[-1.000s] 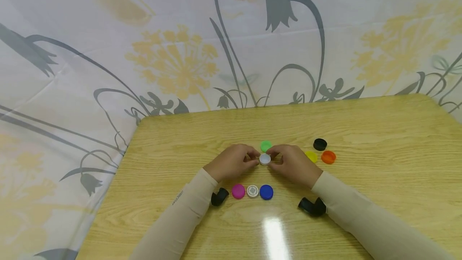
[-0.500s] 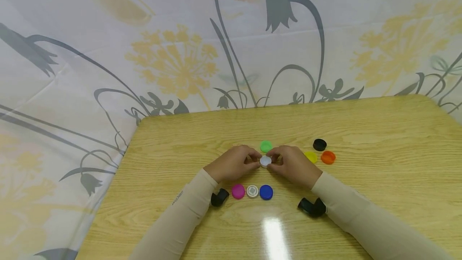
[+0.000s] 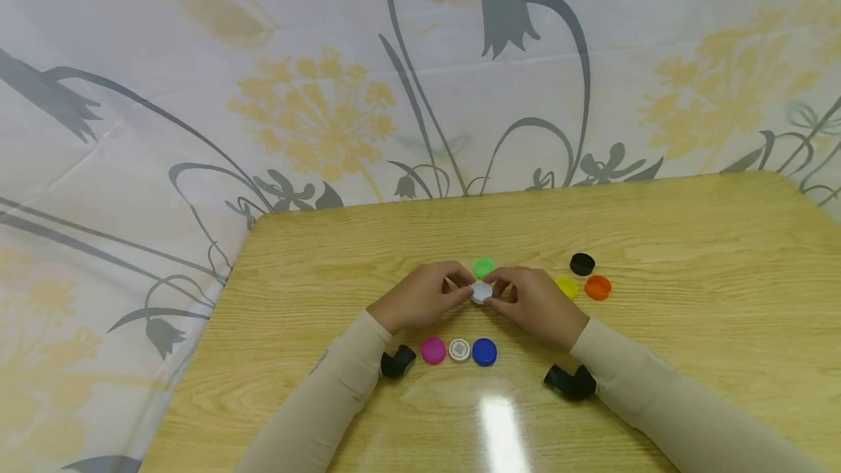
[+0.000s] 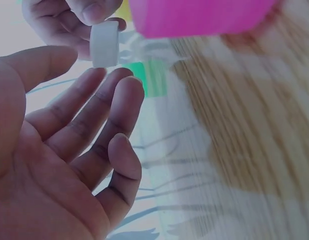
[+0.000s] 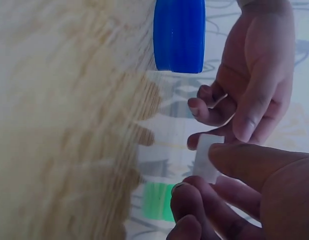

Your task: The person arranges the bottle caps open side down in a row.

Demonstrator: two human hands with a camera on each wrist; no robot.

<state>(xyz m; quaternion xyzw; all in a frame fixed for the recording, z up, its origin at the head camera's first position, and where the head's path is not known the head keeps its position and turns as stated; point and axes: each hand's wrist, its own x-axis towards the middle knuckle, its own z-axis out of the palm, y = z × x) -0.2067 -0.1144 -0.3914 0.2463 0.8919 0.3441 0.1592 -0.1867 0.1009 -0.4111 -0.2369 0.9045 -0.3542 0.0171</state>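
A white bottle cap is between my two hands, edge-on in both wrist views. My right hand pinches it from the right, thumb on one side and fingertips on the other. From the left, my left hand has thumb and fingertips at the cap's rim, seemingly pinching it too. Just behind the hands lies a green cap. Nearer the body, a pink cap, a patterned white cap and a blue cap form a row.
Right of the hands lie a yellow cap, an orange cap and a black cap. Black wrist devices show below each forearm. A floral curtain hangs behind the wooden table.
The white cap dips slightly and tips a little between the fingers. Both hands stay in nearly the same place; the other caps keep their places.
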